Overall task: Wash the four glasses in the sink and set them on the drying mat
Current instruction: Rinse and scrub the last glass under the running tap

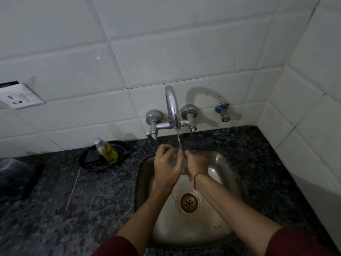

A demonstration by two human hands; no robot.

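Dull brushed-steel sink point(219, 161), shiny chrome tap point(172, 106), speckled granite counter point(96, 209), glossy wall tiles point(175, 58).

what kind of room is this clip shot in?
Probably a small home kitchen: a steel sink set in a speckled stone counter, a wall-mounted tap running onto a glass, and white tiled walls.

A clear glass point(177, 160) is being held over the far part of the steel sink point(227, 164), with the left hand point(166, 168) and the right hand point(196, 163) curling their fingers round it. A thin stream of water point(179, 142) is falling onto its far end. The hands are hiding most of it, so its tilt is not showing. A dark mat point(35, 180), blurred, is lying on the surface point(101, 200) at the left edge.
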